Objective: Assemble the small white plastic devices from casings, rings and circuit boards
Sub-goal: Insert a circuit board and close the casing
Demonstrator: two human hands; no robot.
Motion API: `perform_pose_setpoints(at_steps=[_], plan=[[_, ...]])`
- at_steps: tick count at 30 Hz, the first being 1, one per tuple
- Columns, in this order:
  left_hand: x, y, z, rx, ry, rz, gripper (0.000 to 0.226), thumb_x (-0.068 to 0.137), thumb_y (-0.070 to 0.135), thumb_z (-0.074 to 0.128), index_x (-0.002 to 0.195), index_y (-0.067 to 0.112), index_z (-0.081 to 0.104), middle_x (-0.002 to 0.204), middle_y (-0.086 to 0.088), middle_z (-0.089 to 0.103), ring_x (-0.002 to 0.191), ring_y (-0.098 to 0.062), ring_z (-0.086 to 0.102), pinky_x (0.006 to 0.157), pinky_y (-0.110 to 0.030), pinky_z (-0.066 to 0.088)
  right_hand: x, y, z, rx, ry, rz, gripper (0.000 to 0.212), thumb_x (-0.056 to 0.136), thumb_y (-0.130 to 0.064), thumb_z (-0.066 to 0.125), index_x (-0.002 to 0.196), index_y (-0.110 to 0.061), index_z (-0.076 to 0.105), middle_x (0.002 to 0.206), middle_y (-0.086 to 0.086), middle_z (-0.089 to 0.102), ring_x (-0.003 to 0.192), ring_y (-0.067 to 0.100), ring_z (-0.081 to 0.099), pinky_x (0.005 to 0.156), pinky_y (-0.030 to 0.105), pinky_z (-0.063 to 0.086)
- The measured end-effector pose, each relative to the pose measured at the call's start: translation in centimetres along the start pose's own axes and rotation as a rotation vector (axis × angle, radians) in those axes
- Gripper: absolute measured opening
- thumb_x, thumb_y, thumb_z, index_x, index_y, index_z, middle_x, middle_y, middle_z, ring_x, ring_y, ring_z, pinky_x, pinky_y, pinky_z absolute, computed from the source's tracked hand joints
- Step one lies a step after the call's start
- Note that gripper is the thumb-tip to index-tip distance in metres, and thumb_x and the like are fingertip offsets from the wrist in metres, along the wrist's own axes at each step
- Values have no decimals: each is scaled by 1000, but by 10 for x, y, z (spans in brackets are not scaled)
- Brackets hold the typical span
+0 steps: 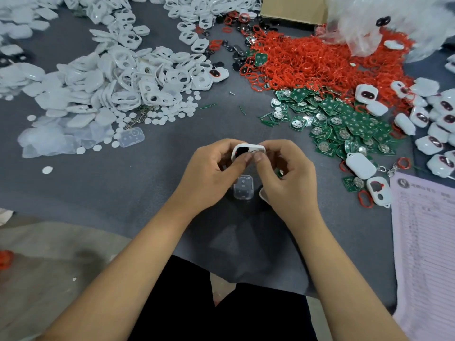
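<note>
Both hands hold one small white casing (248, 148) above the grey table (123, 188). My left hand (216, 173) grips its left side and my right hand (283, 173) grips its right side, with both thumbs pressing on its near face. A dark opening with a red rim shows at the casing's left. Below the hands a clear plastic piece (243, 187) lies on the table. Piles of white casings (118, 77), red rings (307, 60) and green circuit boards (344, 124) lie beyond.
Finished white devices (433, 119) are heaped at the right edge. A printed paper sheet (426, 242) lies at the near right. A cardboard box (293, 8) and a bubble-wrap bag (394, 20) stand at the back. Small white discs (157, 116) are scattered centre left.
</note>
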State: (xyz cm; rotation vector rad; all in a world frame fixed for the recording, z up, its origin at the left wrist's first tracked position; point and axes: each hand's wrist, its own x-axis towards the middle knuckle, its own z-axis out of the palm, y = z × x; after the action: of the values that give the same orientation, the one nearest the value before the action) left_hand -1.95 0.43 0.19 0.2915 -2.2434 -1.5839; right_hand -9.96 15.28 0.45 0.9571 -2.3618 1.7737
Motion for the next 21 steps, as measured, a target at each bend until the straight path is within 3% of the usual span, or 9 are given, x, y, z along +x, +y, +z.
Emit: perform_pose_setpoints(at_steps=[8, 18, 21], plan=[[1, -1, 1, -9, -14, -30, 18, 102, 21, 67, 118, 22, 74, 92, 0, 78, 76, -24, 74, 68, -47, 60, 0, -2, -1, 47, -36, 49, 9, 99, -13, 66, 97, -22, 69, 83, -4, 68, 71, 7, 61, 66, 14, 43], [-3, 3, 1, 48, -22, 53, 18, 101, 25, 68, 116, 35, 71, 86, 4, 76, 69, -24, 68, 64, -46, 53, -1, -6, 0, 92, -34, 82, 22, 98, -10, 64, 88, -30, 62, 67, -12, 59, 55, 1, 48, 53, 11, 35], [-2, 4, 0, 20, -26, 32, 17, 100, 26, 69, 115, 33, 72, 89, 0, 77, 76, -29, 70, 68, -50, 54, -1, -7, 0, 76, -40, 64, 25, 99, -10, 65, 89, -33, 61, 69, -14, 60, 55, 0, 49, 53, 10, 35]])
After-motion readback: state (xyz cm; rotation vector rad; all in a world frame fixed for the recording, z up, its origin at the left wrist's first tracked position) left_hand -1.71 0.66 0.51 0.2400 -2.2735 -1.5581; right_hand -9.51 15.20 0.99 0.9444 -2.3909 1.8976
